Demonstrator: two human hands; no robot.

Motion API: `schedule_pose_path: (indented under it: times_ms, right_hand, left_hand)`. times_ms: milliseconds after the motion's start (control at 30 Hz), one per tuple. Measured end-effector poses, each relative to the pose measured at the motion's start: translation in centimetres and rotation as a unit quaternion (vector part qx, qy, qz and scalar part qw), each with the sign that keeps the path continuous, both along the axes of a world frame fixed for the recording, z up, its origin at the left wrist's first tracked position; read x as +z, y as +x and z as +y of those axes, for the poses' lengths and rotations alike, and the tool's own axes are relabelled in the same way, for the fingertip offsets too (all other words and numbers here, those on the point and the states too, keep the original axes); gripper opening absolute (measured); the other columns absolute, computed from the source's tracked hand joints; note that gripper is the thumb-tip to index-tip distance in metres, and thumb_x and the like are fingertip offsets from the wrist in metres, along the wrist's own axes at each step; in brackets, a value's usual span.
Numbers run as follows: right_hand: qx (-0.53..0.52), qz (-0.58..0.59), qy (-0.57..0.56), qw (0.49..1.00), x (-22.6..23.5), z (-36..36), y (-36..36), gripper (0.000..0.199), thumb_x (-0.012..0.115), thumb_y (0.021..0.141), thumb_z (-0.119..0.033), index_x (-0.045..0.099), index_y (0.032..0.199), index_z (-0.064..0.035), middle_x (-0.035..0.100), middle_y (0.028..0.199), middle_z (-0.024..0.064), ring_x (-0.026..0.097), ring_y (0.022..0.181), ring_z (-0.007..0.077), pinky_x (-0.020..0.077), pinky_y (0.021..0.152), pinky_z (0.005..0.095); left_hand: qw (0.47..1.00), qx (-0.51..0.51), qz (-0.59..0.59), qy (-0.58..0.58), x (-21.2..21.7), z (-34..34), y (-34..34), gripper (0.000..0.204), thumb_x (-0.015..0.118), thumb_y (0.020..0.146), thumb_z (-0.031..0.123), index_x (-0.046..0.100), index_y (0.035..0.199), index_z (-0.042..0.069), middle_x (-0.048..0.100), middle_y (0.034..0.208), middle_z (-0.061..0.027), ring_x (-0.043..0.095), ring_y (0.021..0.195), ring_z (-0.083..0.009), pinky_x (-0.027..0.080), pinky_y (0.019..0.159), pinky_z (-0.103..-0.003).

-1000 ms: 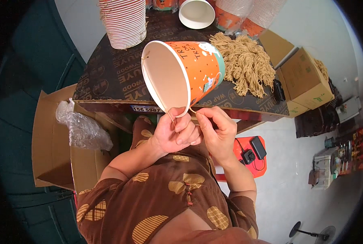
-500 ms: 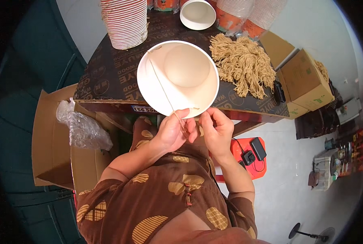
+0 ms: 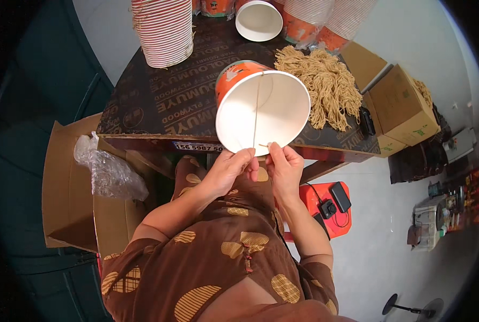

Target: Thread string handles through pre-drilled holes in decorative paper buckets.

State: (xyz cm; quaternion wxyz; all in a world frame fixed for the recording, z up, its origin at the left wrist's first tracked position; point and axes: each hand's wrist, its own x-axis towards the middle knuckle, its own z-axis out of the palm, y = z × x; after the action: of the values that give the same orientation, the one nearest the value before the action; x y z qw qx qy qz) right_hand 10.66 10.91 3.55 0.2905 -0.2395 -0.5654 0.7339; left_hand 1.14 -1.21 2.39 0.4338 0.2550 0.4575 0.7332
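Large paper bucket, white inside and orange outside (image 3: pixel 263 110), now tipped with mouth toward the camera and slightly right; a second ago turned sideways showing the orange wall, half a second ago mouth full-on. Thin tan string (image 3: pixel 256 115) stretched straight across the white inside, rim to rim, so threading of a handle cord looks well along. Left hand (image 3: pixel 230 169) pinching the lower rim; right hand (image 3: pixel 283 163) pinching the string end at the same rim, fingers pressed together. Bucket held in the air just above the near edge of the dark printed plywood surface (image 3: pixel 164 102). Count: one bucket in hand, one tall stack of striped buckets (image 3: pixel 163 29), one open white bucket (image 3: pixel 259 20), one heap of tan cords (image 3: pixel 320 86), two cardboard boxes (image 3: pixel 398 107) at right.
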Motion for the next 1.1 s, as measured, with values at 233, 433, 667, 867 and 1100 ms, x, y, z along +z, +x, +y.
schedule_pose_path:
  times_ms: [233,433,667,867,1100]
  right_hand:
    - [-0.033,-0.001,-0.021,0.999,0.2,0.5,-0.2,0.032,0.063,0.094,-0.021,0.058,0.066,-0.0074,0.052,0.057,-0.0037,0.039,0.046,0.0028,0.0262,0.042,0.0206]
    - [-0.022,-0.001,-0.032,0.999,-1.3,0.5,-0.6,0.033,0.063,0.095,-0.02,0.058,0.065,-0.0066,0.053,0.058,-0.0034,0.042,0.048,0.0032,0.0295,0.043,0.0209]
    - [-0.04,0.017,-0.081,0.996,-3.2,-0.7,-1.1,0.032,0.065,0.094,-0.015,0.058,0.064,-0.0043,0.054,0.06,-0.0038,0.042,0.05,0.003,0.0297,0.045,0.0215]
    - [-0.02,-0.012,-0.046,0.999,-2.5,-1.4,-1.1,0.033,0.064,0.094,-0.017,0.058,0.063,-0.0053,0.052,0.054,-0.0015,0.038,0.041,0.0042,0.0258,0.038,0.0221]
    - [-0.02,-0.019,-0.035,0.999,-3.2,-1.1,-1.5,0.032,0.063,0.094,-0.017,0.059,0.065,-0.0051,0.054,0.056,-0.0006,0.037,0.04,0.0043,0.0248,0.037,0.0217]
  left_hand:
    - [0.991,-0.029,0.129,-0.028,1.8,-1.8,0.3,0.023,0.042,0.09,0.002,0.064,0.092,-0.005,0.065,0.084,-0.0085,0.058,0.07,-0.0119,0.049,0.067,-0.026]
    - [0.965,-0.061,0.255,-0.021,4.2,-2.0,1.2,0.03,0.04,0.084,-0.013,0.066,0.095,-0.002,0.064,0.091,-0.0084,0.06,0.073,-0.0152,0.051,0.074,-0.03]
    - [0.742,0.098,0.661,0.05,4.0,0.9,-1.7,0.017,0.065,0.078,0.003,0.071,0.093,0.002,0.068,0.099,-0.01,0.057,0.098,-0.0299,0.048,0.086,-0.039]
    - [0.695,0.075,0.713,-0.058,3.0,1.4,-3.6,0.019,0.062,0.078,0.0,0.068,0.095,-0.004,0.066,0.097,-0.0152,0.058,0.097,-0.0343,0.047,0.088,-0.04]
    - [0.668,0.066,0.729,-0.135,3.2,2.4,-4.1,0.011,0.06,0.077,0.0,0.065,0.087,-0.002,0.061,0.091,-0.0169,0.056,0.094,-0.0357,0.047,0.085,-0.042]
